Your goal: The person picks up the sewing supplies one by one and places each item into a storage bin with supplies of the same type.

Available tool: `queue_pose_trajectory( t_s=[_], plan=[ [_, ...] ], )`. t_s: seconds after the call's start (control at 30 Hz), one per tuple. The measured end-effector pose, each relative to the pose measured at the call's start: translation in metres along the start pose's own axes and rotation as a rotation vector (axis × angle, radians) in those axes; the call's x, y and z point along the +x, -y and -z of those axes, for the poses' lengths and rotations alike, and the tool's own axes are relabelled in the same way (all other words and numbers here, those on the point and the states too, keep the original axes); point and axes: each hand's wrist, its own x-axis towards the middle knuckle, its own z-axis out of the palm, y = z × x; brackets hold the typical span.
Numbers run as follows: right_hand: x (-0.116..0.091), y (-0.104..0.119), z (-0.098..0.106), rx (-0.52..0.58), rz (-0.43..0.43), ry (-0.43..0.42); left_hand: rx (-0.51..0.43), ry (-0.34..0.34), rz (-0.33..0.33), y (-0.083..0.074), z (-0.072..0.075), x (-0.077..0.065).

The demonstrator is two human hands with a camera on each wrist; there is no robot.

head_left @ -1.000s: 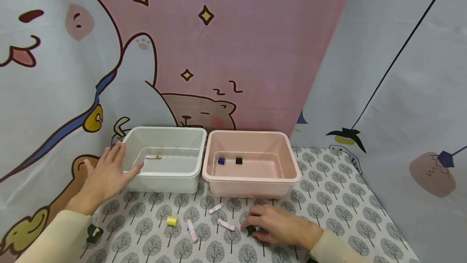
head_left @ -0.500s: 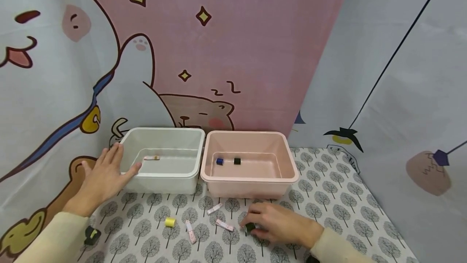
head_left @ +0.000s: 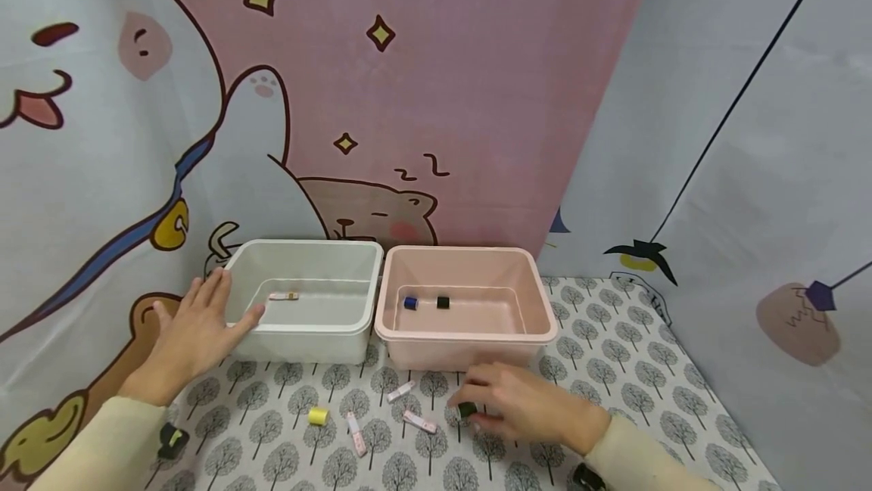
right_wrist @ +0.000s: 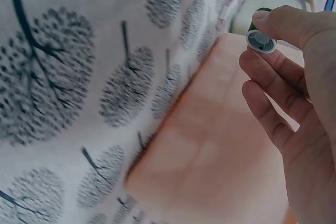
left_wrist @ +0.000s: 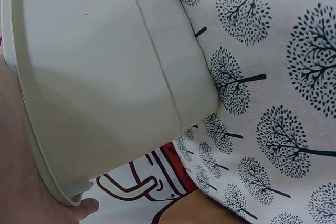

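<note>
In the head view, my right hand (head_left: 521, 404) pinches a small spool of dark green thread (head_left: 466, 409) between thumb and fingertips, in front of the pink bin (head_left: 463, 355). The right wrist view shows the white end of the spool (right_wrist: 261, 42) facing the camera, with the other fingers bent loosely beneath. My left hand (head_left: 197, 340) rests with spread fingers on the left corner of the white bin (head_left: 306, 344), touching its rim. A blue spool (head_left: 410, 302) and a black spool (head_left: 443, 302) lie inside the pink bin.
On the tree-print cloth lie a yellow spool (head_left: 318, 416) and three small pink-and-white strips, one (head_left: 356, 433) beside the yellow spool. Another strip (head_left: 283, 296) lies in the white bin. Behind the bins hangs a cartoon-print curtain (head_left: 477, 97).
My right hand has moved slightly up toward the pink bin, carrying the dark green spool along. The left hand stays on the white bin's rim.
</note>
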Motion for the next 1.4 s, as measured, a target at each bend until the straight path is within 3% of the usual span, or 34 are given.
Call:
queue_pose_trajectory(
  t_s=[0.43, 0.63, 0.87, 1.03, 1.27, 1.4],
  plan=[
    [0.014, -0.010, 0.045, -0.087, 0.046, -0.100, -0.008, 0.040, -0.021, -0.001, 0.003, 0.000],
    [0.025, -0.016, 0.065, -0.031, 0.044, -0.110, -0.001, 0.029, -0.049, 0.004, 0.005, -0.004],
    [0.046, -0.032, 0.082, -0.017, 0.114, -0.207, 0.016, -0.011, -0.075, 0.013, 0.005, -0.006],
    [0.057, -0.042, 0.092, 0.024, 0.056, -0.168, 0.008, -0.034, -0.091, 0.014, 0.003, -0.005],
    [0.069, -0.065, 0.100, -0.023, 0.009, -0.144, 0.014, -0.039, -0.077, 0.012, 0.002, -0.005],
    [0.076, -0.077, 0.106, -0.035, -0.060, -0.078, 0.012, -0.034, -0.070, 0.012, 0.001, -0.005]
  ],
)
